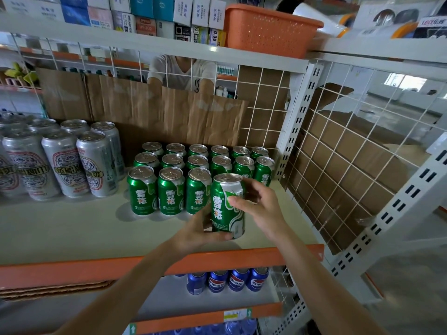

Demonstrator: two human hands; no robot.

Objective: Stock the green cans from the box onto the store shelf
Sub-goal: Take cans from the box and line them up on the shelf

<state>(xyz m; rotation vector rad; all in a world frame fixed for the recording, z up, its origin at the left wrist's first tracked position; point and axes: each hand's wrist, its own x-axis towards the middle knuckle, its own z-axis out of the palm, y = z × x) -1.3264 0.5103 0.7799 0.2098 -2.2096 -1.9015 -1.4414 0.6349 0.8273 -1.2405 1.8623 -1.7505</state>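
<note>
My left hand (pixel 193 232) cups the bottom of the green can (pixel 227 204); my right hand (pixel 258 204) wraps its side, thumb on the label. The can is upright at the fourth place of the front row, just beside the other cans (pixel 169 189) standing on the shelf (pixel 72 228). I judge it weighty if full, stiff yet dentable and slick-walled, so mid-body is the best hold. My fingers hide whether its base touches the board. The box is out of sight.
</note>
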